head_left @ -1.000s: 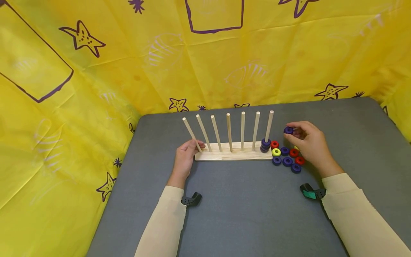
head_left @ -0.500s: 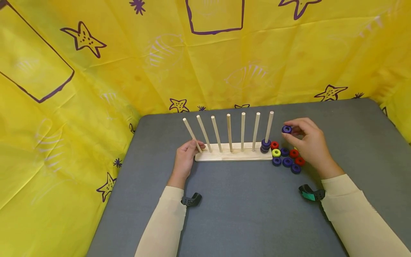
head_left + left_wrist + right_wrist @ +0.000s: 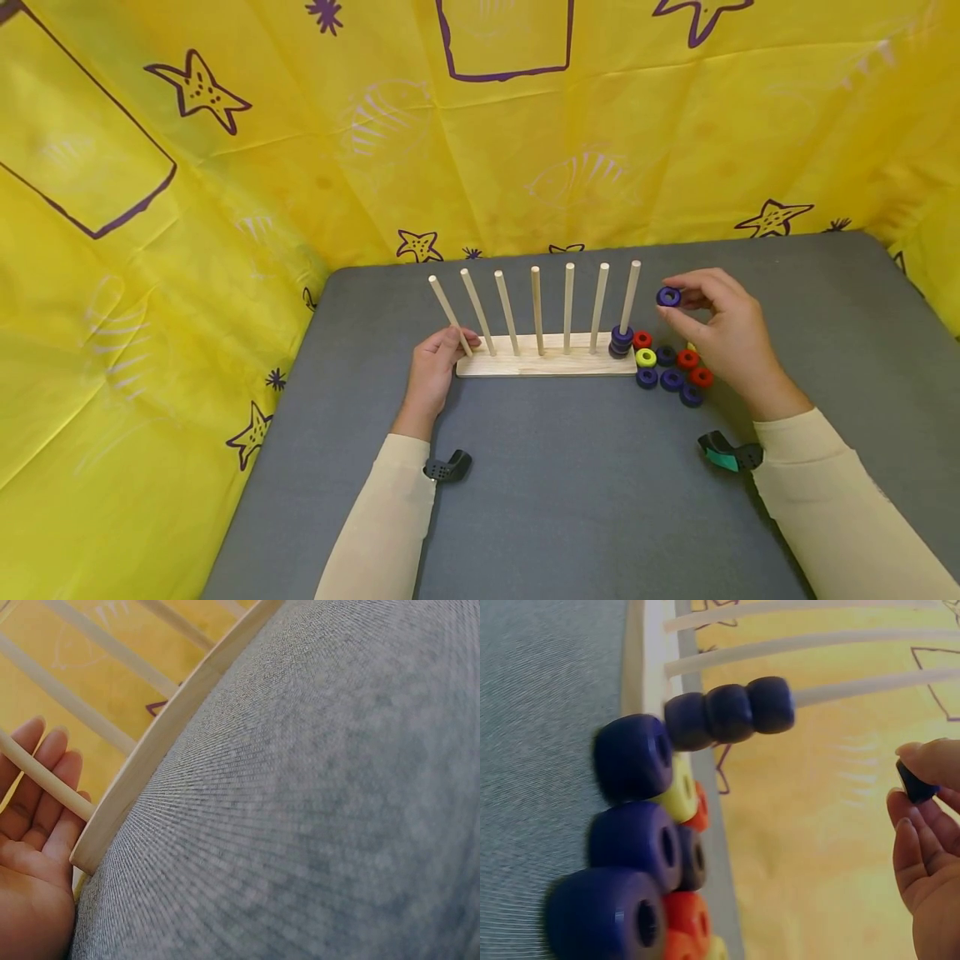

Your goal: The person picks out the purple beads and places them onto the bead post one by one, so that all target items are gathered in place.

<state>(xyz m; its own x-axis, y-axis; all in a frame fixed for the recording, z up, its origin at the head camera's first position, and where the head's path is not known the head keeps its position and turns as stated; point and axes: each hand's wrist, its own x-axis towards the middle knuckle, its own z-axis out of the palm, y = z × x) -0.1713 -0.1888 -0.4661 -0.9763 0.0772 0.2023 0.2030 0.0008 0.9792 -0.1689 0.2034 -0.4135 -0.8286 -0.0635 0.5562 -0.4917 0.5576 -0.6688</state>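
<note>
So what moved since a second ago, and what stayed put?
The right hand lifted the purple ring it pinches a little higher and toward the rightmost peg. It took hold of nothing new and let nothing go. The left hand stayed on the end of the wooden peg board, three purple rings stayed stacked on that peg, and the loose rings did not shift.

The left hand (image 3: pixel 433 367) is laid flat with fingers extended and relaxed, its cream-sleeved forearm stretched forward. The right hand (image 3: pixel 720 329) is raised slightly, its thumb and fingertips (image 3: pixel 922 761) drawn together in a pinch, the wrist bent inward from the right forearm.
</note>
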